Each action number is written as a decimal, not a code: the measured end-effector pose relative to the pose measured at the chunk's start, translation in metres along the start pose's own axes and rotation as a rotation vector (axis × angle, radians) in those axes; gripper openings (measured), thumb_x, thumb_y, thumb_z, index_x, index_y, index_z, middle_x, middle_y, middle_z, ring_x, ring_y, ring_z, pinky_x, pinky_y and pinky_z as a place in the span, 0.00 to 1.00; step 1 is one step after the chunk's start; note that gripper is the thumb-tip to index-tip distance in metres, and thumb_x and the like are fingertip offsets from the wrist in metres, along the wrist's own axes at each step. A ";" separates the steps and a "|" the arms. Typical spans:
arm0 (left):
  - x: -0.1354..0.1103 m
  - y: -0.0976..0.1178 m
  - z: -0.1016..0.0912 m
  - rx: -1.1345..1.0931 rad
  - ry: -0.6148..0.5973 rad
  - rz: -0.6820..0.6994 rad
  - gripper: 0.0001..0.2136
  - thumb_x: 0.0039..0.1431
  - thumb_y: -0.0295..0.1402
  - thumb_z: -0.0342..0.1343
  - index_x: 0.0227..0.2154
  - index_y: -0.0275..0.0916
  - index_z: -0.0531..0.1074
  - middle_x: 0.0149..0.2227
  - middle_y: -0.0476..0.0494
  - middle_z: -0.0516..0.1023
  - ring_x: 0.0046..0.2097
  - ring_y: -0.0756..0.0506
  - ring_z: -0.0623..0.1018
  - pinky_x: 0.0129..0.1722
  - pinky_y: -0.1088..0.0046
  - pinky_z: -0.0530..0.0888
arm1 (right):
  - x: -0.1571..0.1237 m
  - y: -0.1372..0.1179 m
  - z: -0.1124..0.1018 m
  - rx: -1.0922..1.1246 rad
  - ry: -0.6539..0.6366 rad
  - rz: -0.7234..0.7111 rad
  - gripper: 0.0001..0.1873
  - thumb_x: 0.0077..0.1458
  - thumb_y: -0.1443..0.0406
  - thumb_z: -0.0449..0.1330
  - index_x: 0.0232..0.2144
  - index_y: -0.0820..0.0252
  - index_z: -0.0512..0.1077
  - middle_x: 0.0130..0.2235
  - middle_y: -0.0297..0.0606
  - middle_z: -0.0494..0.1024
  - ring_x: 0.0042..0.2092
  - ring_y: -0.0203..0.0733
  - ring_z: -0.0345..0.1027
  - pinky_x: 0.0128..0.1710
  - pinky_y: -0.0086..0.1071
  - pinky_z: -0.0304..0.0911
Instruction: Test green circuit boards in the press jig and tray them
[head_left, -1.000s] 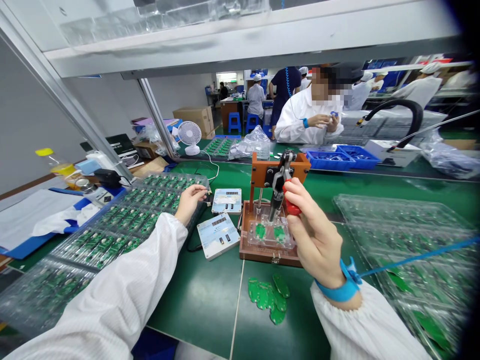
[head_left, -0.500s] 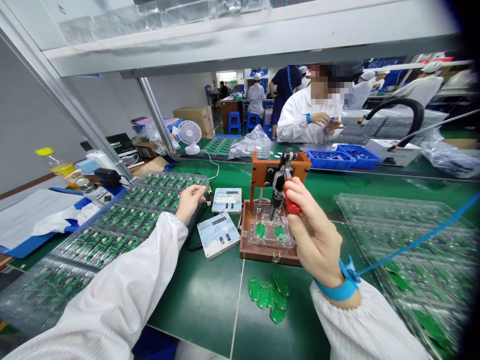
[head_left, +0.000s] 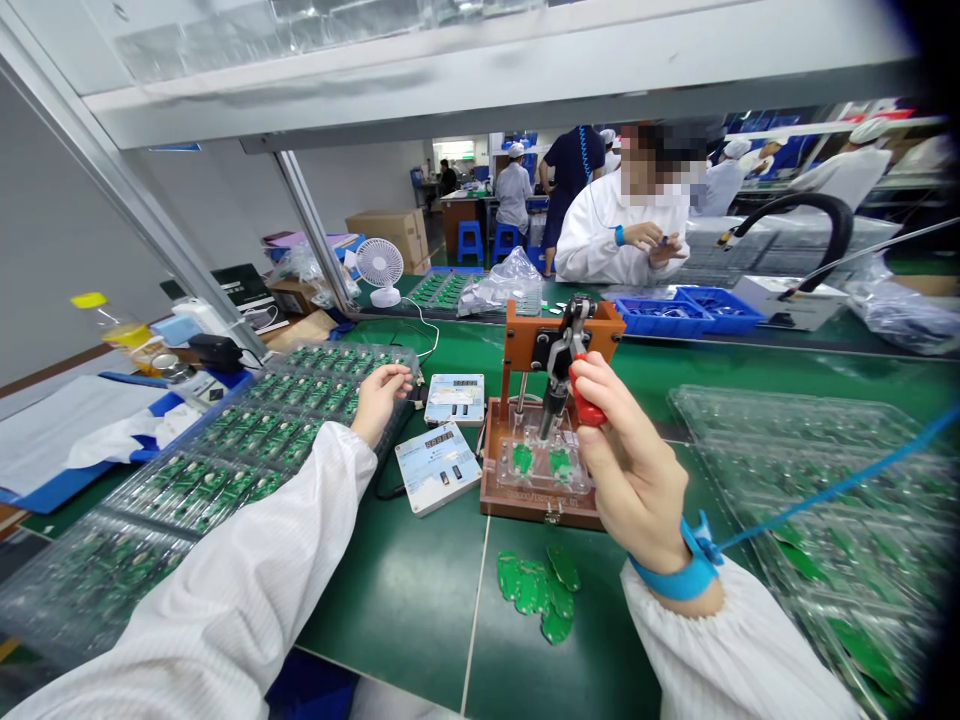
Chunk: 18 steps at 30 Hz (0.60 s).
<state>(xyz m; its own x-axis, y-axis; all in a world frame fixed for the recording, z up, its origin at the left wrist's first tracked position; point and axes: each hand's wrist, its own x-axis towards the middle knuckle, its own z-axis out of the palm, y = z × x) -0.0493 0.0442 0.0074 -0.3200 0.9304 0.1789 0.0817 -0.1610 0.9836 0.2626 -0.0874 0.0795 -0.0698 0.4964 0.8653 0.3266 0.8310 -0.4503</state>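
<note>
My right hand point(head_left: 634, 470), with a blue wrist strap, is closed around the red handle point(head_left: 586, 400) of a toggle clamp on a test fixture point(head_left: 517, 505). Under the clamp, a clear plate covers green circuit boards point(head_left: 559, 462). My left hand point(head_left: 381, 402) is closed, fingertips together, beside the right edge of a clear tray of boards point(head_left: 300, 400); anything in its fingers is too small to make out. Two white meter boxes point(head_left: 439, 468) stand between my left hand and the fixture. Several loose green boards point(head_left: 534, 585) lie in front of the fixture.
Clear trays point(head_left: 795, 500) with a few green boards are stacked at the right. A blue cord point(head_left: 847, 480) runs from my right wrist strap. Behind the fixture stand blue bins point(head_left: 660, 316) and a small fan point(head_left: 379, 265). A co-worker point(head_left: 607, 235) sits opposite. A shelf beam point(head_left: 480, 90) spans overhead.
Almost nothing differs. The view has shifted very slightly, and both hands keep their places, the right one still on the red handle.
</note>
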 end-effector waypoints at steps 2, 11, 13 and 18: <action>0.000 0.000 0.000 -0.001 -0.001 -0.005 0.12 0.46 0.39 0.65 0.31 0.37 0.76 0.34 0.42 0.80 0.32 0.47 0.77 0.31 0.73 0.72 | 0.000 0.000 0.000 0.003 0.003 0.003 0.27 0.65 0.72 0.56 0.64 0.47 0.67 0.64 0.36 0.71 0.69 0.51 0.59 0.68 0.57 0.60; -0.001 0.003 0.000 -0.039 -0.002 -0.018 0.12 0.54 0.42 0.63 0.33 0.37 0.75 0.27 0.46 0.78 0.29 0.49 0.76 0.29 0.75 0.72 | 0.001 0.000 0.000 0.017 0.000 -0.008 0.29 0.64 0.74 0.57 0.64 0.46 0.67 0.65 0.33 0.71 0.69 0.48 0.59 0.69 0.53 0.60; -0.001 0.003 0.000 -0.047 -0.006 -0.018 0.13 0.55 0.43 0.63 0.31 0.38 0.74 0.26 0.47 0.77 0.28 0.49 0.76 0.29 0.76 0.71 | 0.001 0.000 0.000 0.014 -0.001 -0.006 0.29 0.64 0.74 0.57 0.64 0.46 0.67 0.65 0.33 0.71 0.69 0.48 0.59 0.69 0.53 0.60; -0.001 0.002 0.000 -0.055 -0.021 -0.020 0.13 0.53 0.42 0.63 0.30 0.37 0.74 0.25 0.48 0.76 0.27 0.50 0.75 0.28 0.76 0.71 | 0.001 -0.001 0.000 0.013 0.003 -0.008 0.29 0.65 0.74 0.57 0.63 0.46 0.67 0.65 0.33 0.71 0.69 0.48 0.59 0.69 0.52 0.61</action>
<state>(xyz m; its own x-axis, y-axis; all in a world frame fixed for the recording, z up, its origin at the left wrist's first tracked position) -0.0488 0.0430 0.0093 -0.3013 0.9402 0.1588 0.0228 -0.1594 0.9870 0.2628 -0.0876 0.0805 -0.0696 0.4891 0.8695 0.3140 0.8380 -0.4463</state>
